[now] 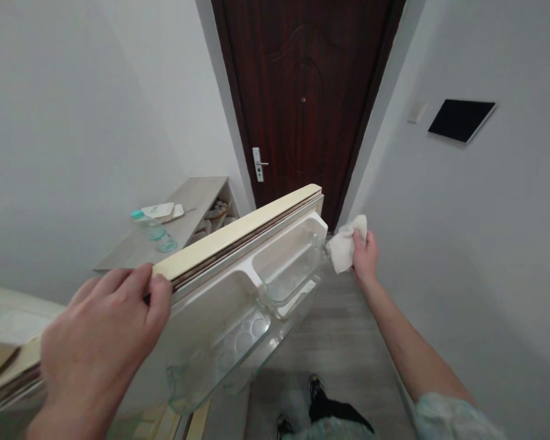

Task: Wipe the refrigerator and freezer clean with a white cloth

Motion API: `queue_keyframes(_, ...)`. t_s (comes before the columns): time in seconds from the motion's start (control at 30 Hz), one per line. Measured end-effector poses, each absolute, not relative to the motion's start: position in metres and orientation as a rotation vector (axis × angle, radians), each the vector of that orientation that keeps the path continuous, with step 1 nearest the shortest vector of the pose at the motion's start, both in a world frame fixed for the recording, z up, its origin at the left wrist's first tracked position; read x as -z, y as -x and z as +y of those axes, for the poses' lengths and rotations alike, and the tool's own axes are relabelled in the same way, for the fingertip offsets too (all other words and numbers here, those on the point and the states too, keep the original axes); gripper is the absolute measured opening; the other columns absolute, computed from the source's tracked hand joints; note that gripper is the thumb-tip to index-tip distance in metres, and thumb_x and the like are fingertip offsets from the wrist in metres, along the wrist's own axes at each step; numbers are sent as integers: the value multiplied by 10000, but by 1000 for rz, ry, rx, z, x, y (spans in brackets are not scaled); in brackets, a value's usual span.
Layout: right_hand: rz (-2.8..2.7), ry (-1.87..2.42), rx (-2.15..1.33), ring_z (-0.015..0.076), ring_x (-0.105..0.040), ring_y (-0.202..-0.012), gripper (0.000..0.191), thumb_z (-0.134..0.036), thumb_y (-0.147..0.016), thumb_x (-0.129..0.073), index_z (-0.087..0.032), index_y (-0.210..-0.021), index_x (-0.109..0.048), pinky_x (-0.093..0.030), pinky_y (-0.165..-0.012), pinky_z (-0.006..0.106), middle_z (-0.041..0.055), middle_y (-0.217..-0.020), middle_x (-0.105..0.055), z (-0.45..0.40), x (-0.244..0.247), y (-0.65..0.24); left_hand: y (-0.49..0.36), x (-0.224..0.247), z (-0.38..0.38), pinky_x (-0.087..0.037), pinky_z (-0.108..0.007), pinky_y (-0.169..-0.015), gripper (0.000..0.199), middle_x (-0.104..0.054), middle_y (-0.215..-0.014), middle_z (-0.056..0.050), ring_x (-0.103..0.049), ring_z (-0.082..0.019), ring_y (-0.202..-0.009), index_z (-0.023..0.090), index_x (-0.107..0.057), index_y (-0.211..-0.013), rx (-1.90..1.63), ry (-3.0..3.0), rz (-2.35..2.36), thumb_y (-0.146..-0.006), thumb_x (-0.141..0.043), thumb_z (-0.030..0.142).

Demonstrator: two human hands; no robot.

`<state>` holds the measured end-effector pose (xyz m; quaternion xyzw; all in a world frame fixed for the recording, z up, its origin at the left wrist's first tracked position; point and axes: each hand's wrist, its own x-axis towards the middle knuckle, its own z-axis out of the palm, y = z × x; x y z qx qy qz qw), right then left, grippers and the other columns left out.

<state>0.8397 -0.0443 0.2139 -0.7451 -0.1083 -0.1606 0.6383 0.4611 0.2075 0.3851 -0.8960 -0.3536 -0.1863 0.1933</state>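
An open refrigerator door (238,235) with a cream top edge slants across the middle. My left hand (105,330) is closed over its top edge at the left. Clear door bins (220,342) hang on the inner side, one with round hollows in its floor. A smaller white-backed bin (291,263) sits near the door's far end. To the right of that end, my right hand (365,253) pinches a crumpled white cloth (343,245), which is close to the smaller bin; whether they touch is unclear.
Beyond the door, a low cabinet (201,192) holds a clear bottle with a teal cap (153,231) and white items (162,211). A dark red door (297,122) stands ahead. A black panel (461,119) hangs on the right wall. My feet are on the grey floor (348,342).
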Motion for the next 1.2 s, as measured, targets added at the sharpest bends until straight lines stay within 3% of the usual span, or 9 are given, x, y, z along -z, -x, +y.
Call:
queue_keyframes(0.13,-884,1768,618,243,-593,-1242,366,-413,-1025,-551,-174,-1246,-717,-457,-1122,386,141,-1339,-638,-22,-312,-798,-463,-394,196,-409,-397,-740,501,-659,-957,-116,-582,-302,-891,211,-629,-905,502,2504,-1009,-1067,-193,399)
queue_keyframes(0.2,-1062,1927,608,252,-597,-1208,286,-264,-1026,-526,-160,-1162,-754,-456,-1115,394,148,-1252,-670,-4,-326,-772,-463,-396,194,-411,-391,-749,493,-668,-955,-115,-591,-298,-896,206,-632,-898,507,2493,-972,-1068,-203,380)
queue_keyframes(0.3,-1121,2266,481,293,-627,-1102,238,-170,-991,-540,-149,-1036,-772,-470,-1036,425,157,-1082,-728,16,-322,-744,-463,-395,194,-403,-385,-751,476,-681,-947,-103,-604,-300,-915,208,-638,-897,525,2465,-925,-1069,-221,358)
queue_keyframes(0.4,-1058,2418,234,292,-675,-1003,242,-181,-988,-565,-157,-1096,-780,-486,-910,382,152,-1059,-759,27,-319,-729,-462,-392,196,-387,-377,-734,472,-698,-967,-96,-618,-296,-927,205,-650,-892,536,2464,-934,-1076,-247,365)
queue_keyframes(0.6,-1434,2041,-184,174,-688,-886,141,-99,-891,-670,-125,-961,-790,-435,-787,226,72,-946,-773,50,-326,-706,-461,-391,198,-388,-380,-745,467,-706,-983,-109,-627,-292,-933,188,-672,-886,591,2476,-901,-1072,-277,356)
queue_keyframes(0.8,-1801,1950,-362,161,-669,-836,142,-63,-770,-768,-144,-883,-796,-396,-738,210,33,-865,-757,39,-321,-734,-461,-403,187,-352,-378,-683,551,-712,-1039,-120,-632,-320,-971,192,-720,-934,556,2587,-1040,-1074,-232,407)
queue_keyframes(1.0,-1552,2392,68,226,-665,-819,197,-45,-856,-609,-138,-854,-783,-440,-723,278,102,-866,-747,5,-334,-755,-461,-402,185,-340,-383,-691,542,-717,-1044,-135,-626,-321,-984,169,-740,-951,587,2592,-1034,-1058,-255,386)
queue_keyframes(1.13,-1280,2066,612,243,-652,-1020,222,-221,-1018,-535,-164,-1125,-720,-513,-906,336,131,-1100,-720,1,-339,-694,-461,-398,188,-353,-381,-705,508,-717,-999,-135,-632,-309,-957,156,-739,-926,633,2593,-979,-1045,-289,358)
queue_keyframes(1.2,-1254,1820,689,242,-630,-1089,241,-284,-1058,-501,-177,-1164,-689,-514,-989,359,134,-1140,-692,10,-332,-653,-460,-396,190,-354,-378,-705,490,-715,-985,-133,-634,-305,-949,155,-737,-916,653,2598,-967,-1043,-304,347)
